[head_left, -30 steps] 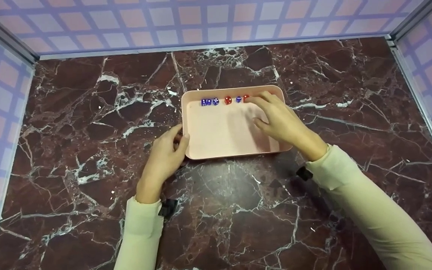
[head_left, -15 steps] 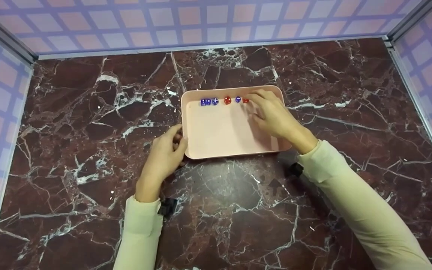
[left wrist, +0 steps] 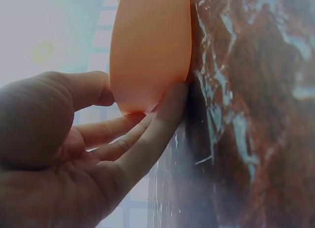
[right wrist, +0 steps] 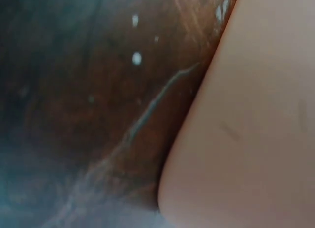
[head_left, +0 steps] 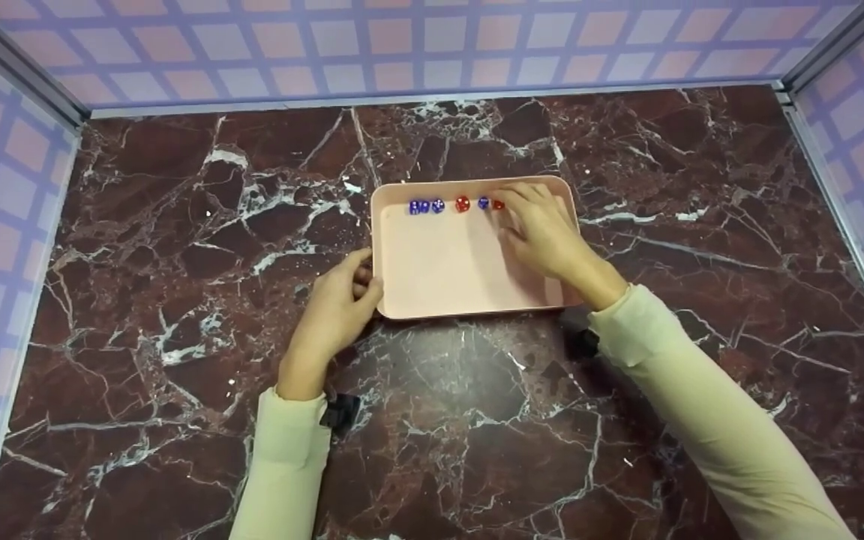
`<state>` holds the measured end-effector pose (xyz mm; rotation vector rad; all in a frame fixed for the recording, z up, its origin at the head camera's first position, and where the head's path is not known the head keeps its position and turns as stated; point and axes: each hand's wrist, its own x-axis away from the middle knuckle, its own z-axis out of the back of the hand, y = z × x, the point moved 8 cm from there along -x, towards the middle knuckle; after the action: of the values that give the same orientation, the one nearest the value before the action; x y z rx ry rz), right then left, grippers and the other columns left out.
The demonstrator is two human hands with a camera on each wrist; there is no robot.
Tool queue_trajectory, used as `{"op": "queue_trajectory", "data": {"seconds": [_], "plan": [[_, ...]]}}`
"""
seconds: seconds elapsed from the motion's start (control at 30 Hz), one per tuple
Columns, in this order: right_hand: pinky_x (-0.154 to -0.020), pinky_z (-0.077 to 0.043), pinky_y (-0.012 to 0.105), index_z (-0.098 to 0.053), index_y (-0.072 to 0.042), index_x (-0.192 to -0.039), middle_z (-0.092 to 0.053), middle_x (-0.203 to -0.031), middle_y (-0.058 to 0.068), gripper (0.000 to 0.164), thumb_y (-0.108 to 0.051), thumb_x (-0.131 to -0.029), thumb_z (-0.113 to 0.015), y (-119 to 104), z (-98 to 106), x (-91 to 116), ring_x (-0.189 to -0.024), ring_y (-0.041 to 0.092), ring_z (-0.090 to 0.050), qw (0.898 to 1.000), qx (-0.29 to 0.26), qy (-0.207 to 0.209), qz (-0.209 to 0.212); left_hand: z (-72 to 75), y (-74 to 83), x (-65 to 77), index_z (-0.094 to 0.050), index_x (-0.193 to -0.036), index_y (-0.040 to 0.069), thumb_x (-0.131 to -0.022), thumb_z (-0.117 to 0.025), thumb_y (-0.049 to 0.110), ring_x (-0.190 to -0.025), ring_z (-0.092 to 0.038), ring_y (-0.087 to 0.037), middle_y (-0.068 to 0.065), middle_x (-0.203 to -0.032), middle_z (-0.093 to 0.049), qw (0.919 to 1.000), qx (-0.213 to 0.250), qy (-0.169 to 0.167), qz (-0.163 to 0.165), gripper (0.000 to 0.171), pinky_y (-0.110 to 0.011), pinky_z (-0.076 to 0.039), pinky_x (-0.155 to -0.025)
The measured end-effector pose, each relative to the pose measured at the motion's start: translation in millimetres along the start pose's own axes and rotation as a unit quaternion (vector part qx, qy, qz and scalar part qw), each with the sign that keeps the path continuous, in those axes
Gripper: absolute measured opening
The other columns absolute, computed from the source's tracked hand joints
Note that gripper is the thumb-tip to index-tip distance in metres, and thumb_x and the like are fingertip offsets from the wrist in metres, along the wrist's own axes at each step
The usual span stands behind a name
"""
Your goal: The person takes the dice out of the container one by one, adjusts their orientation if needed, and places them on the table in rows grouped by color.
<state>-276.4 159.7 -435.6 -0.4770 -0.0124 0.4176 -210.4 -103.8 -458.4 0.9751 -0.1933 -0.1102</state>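
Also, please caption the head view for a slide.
Left hand grips a tray; right hand beside red and blue dice inside.

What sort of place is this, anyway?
Probably a small booth or walled-in workstation, though its wider surroundings are out of view. Checkered panels stand along three sides of a marbled tabletop, and grey strips run down the two corners where those panels meet.

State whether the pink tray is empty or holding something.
Holding something: blue dice and red dice sit along the far side inside the tray.
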Motion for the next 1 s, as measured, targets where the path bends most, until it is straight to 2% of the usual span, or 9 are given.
{"op": "queue_trajectory", "data": {"seconds": [0.27,0.57,0.8,1.0], "plan": [[-0.108,-0.042,0.055,-0.063,-0.002,-0.143,-0.061,-0.145,0.016,0.046,-0.007,-0.097,-0.068,-2.2,-2.6,0.6,-0.131,0.039,-0.052,1.0,0.002,0.021,0.004,-1.9,-3.5,-3.1,-0.046,-0.156,-0.004,-0.104,-0.061,0.012,-0.104,-0.072,-0.032,-0.022,-0.123,-0.07,0.9997,0.01,-0.02,0.01,0.057,-0.044,-0.062,-0.095],[-0.1,-0.046,0.053,-0.074,-0.003,-0.125,-0.067,-0.129,0.016,0.027,-0.006,-0.099,-0.066,-6.5,-2.3,2.9,-0.12,0.039,-0.058,0.999,-0.01,0.043,0.01,0.9,-9.9,-2.2,-0.04,-0.162,0.003,-0.104,-0.061,0.016,-0.109,-0.071,-0.031,-0.02,-0.127,-0.068,0.999,0.025,-0.025,0.028,0.063,-0.045,-0.061,-0.096],[-0.101,-0.055,0.048,-0.076,-0.001,-0.116,-0.07,-0.118,0.015,0.025,0.004,-0.093,-0.068,-6.6,-2.1,9.4,-0.111,0.035,-0.064,0.998,-0.03,0.048,0.012,-2.2,-12.0,-1.0,-0.035,-0.164,0.004,-0.103,-0.061,0.017,-0.11,-0.071,-0.03,-0.018,-0.127,-0.068,0.9984,0.037,-0.025,0.035,0.067,-0.044,-0.061,-0.096],[-0.093,-0.059,0.046,-0.078,-0.002,-0.114,-0.069,-0.114,0.014,0.025,0.005,-0.092,-0.069,-9.7,-4.9,11.2,-0.102,0.033,-0.067,0.998,-0.035,0.048,0.004,-1.5,-13.1,-0.8,-0.035,-0.163,0.002,-0.104,-0.061,0.017,-0.111,-0.071,-0.032,-0.019,-0.128,-0.067,0.9981,0.044,-0.024,0.037,0.067,-0.045,-0.061,-0.097]]}}
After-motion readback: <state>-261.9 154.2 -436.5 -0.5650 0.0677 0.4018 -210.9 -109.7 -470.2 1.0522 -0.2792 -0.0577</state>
